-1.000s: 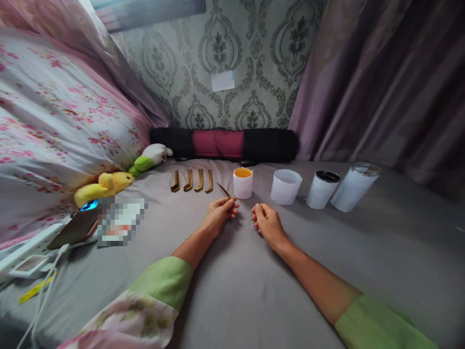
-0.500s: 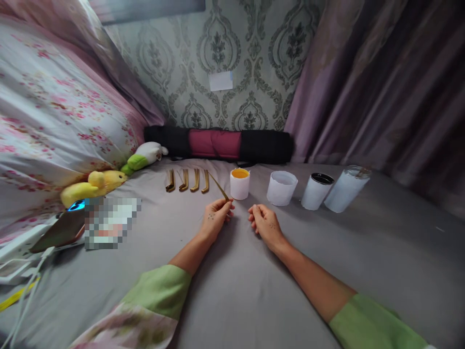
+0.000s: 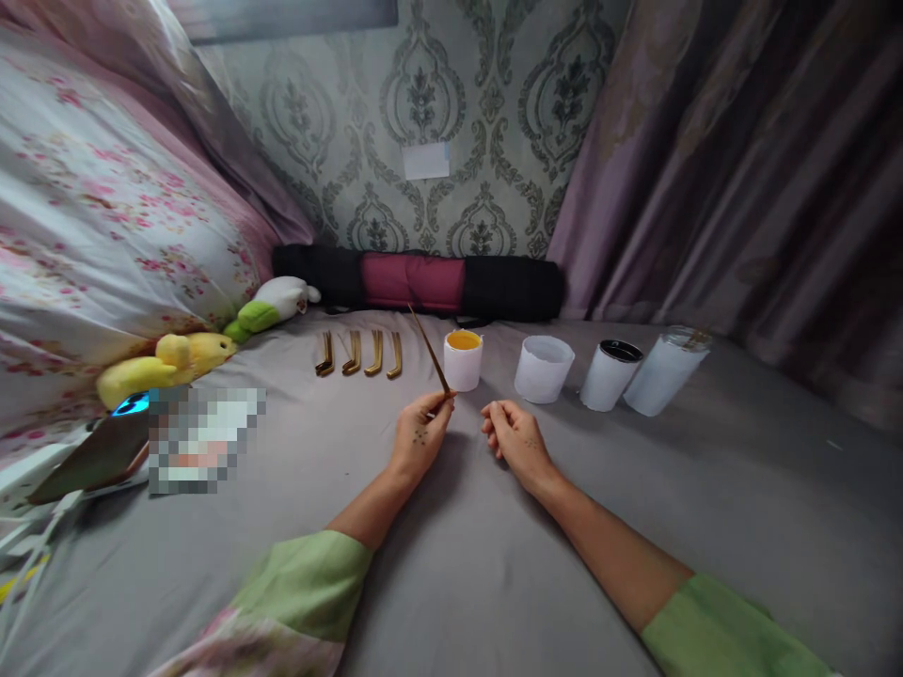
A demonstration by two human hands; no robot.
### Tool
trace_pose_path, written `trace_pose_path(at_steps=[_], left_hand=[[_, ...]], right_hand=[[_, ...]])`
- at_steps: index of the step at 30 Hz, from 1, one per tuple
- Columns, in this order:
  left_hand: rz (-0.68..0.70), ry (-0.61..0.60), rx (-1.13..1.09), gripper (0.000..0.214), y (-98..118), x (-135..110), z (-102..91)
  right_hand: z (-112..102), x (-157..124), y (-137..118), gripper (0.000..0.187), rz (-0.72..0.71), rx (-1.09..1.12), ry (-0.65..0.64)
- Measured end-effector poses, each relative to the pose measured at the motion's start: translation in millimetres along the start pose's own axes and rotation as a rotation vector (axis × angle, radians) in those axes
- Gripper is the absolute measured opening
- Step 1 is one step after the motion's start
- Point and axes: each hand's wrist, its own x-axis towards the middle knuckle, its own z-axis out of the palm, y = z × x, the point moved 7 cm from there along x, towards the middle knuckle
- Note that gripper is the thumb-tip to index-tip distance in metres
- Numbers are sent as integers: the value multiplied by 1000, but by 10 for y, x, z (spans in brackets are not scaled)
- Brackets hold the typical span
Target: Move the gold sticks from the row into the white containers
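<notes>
Between the thumb and fingers of my left hand (image 3: 418,437) is a thin, gold-brown tapered stick (image 3: 427,346), slanting up and to the left. Just beyond that hand stands a white-wrapped cup (image 3: 462,369) with a yellow inside. My right hand (image 3: 518,442) rests on the grey sheet with its fingers curled closed, and no object shows in it. Left of the cup lie several gold-brown, L-shaped bundles in a row, the nearest bundle (image 3: 394,357) being closest to the stick. A wider white cup (image 3: 544,369) is beyond my right hand.
Farther right stand a white-wrapped cup with a dark inside (image 3: 608,381) and a taller wrapped glass (image 3: 663,376). A black and maroon roll (image 3: 416,282) lies along the wall. Plush toys (image 3: 169,367), a phone (image 3: 91,456) and white cables are at the left.
My left hand has tipped the stick more upright, so its far end is higher. My right hand stays nearly still. The view has shifted slightly.
</notes>
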Motion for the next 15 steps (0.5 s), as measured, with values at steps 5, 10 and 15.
trace_pose_path(at_steps=[5,10,15], left_hand=[[129,-37,122,29,98,-44,26],[224,-93,206,28,206,-102,82],[292,-154,282,28,237,-153,140]], right_hand=[[-2,15,10,33,-31,0,8],[-27,21,32,30,-50,-28,33],[-34,3,31,28,-39,-11,25]])
